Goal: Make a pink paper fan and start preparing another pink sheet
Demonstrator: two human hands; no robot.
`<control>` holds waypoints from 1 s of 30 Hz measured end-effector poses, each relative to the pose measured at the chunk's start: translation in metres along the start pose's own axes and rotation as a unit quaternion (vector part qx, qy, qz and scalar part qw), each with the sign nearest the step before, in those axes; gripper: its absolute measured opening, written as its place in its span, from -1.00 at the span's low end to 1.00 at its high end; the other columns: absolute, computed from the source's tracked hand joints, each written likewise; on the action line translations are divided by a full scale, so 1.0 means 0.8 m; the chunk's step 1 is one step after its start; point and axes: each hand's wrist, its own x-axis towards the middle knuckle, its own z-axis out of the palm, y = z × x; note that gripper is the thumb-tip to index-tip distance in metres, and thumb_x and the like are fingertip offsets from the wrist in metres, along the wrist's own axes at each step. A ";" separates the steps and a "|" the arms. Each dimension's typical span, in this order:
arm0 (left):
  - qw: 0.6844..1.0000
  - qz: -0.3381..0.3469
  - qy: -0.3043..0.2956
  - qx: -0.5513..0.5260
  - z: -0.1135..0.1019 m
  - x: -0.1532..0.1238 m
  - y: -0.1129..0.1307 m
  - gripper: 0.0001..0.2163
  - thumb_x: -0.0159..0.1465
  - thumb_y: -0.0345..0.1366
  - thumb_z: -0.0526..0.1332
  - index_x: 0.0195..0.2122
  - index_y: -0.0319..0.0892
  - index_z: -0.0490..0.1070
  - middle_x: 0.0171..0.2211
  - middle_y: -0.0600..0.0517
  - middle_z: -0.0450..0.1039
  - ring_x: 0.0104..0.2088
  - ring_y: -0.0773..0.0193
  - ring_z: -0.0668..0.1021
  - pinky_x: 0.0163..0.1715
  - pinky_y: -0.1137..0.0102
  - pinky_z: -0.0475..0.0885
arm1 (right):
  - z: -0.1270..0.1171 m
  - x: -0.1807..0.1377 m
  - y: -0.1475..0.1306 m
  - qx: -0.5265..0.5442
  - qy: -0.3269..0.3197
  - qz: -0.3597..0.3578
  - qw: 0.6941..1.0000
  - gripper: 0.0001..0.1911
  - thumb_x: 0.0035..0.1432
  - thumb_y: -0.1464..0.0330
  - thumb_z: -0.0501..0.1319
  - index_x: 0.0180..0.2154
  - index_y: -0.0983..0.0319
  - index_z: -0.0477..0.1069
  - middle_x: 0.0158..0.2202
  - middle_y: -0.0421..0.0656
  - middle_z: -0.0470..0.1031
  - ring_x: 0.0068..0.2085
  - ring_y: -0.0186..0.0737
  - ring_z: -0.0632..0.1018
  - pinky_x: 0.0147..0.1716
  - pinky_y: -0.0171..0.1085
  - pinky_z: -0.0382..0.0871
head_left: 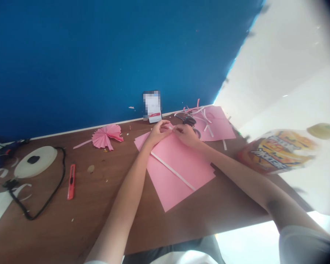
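Observation:
Pink paper sheets (pixel 181 157) lie stacked at an angle in front of me, with a long white strip (pixel 172 170) across the top one. Over their far edge, my left hand (pixel 160 132) and my right hand (pixel 186 135) meet, fingertips nearly touching. Both are closed in a pinch around a small pale paper strip (pixel 171 128), mostly hidden by the fingers. Just beyond my right hand lie black-handled scissors (pixel 189 120), partly covered by it. A folded pink paper fan (pixel 106 136) rests to the left.
A phone (pixel 153 106) leans against the blue wall. Another pink sheet (pixel 221 126) with loose strips lies back right, near a large snack jar (pixel 277 152). On the left are a red cutter knife (pixel 71 182), a white round reel (pixel 35 161) and a black cable (pixel 51 203).

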 end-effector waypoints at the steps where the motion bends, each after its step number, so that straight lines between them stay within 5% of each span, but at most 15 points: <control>1: 1.000 0.002 -0.004 0.003 -0.001 0.000 -0.001 -0.58 0.10 -0.13 0.32 -0.03 -0.13 0.39 0.03 -0.12 0.40 -0.07 0.22 0.46 -0.07 0.31 0.33 | -0.002 0.000 0.000 0.007 -0.012 -0.002 1.000 -0.78 0.14 0.30 0.05 -0.46 0.25 0.37 -0.48 -0.19 0.43 -0.44 -0.30 0.38 -0.43 -0.32 0.11; 7: 0.998 -0.013 -0.053 0.021 -0.002 0.000 -0.004 -0.73 0.14 -0.09 0.26 -0.31 -0.22 0.50 -0.31 -0.03 0.50 -0.28 0.26 0.48 -0.16 0.32 0.34 | -0.021 0.005 -0.003 -0.005 -0.098 -0.019 0.995 -0.79 0.12 0.29 0.01 -0.48 0.24 0.29 -0.49 -0.22 0.35 -0.44 -0.32 0.33 -0.40 -0.30 0.10; 15: 0.995 -0.015 -0.098 0.022 0.002 -0.001 0.009 -0.73 0.13 -0.12 0.28 -0.29 -0.21 0.55 -0.26 -0.06 0.53 -0.23 0.21 0.50 -0.15 0.30 0.31 | -0.041 0.015 0.003 0.009 -0.225 -0.041 0.973 -0.80 0.11 0.30 0.00 -0.51 0.23 0.21 -0.50 -0.26 0.24 -0.41 -0.33 0.28 -0.38 -0.30 0.07; 21: 0.994 -0.011 -0.101 0.032 0.000 -0.003 0.012 -0.75 0.11 -0.12 0.30 -0.33 -0.22 0.55 -0.31 -0.05 0.53 -0.27 0.23 0.49 -0.18 0.32 0.32 | -0.042 0.015 -0.001 -0.002 -0.238 -0.047 0.970 -0.77 0.13 0.29 -0.01 -0.54 0.22 0.15 -0.51 -0.27 0.20 -0.42 -0.34 0.26 -0.39 -0.31 0.05; 30: 0.993 -0.015 -0.115 0.023 0.000 -0.001 0.007 -0.76 0.11 -0.14 0.29 -0.36 -0.23 0.52 -0.33 -0.03 0.49 -0.28 0.26 0.48 -0.18 0.32 0.32 | -0.037 0.013 0.003 -0.022 -0.192 -0.051 0.980 -0.82 0.11 0.30 0.03 -0.39 0.24 0.34 -0.44 -0.23 0.36 -0.41 -0.34 0.33 -0.38 -0.32 0.09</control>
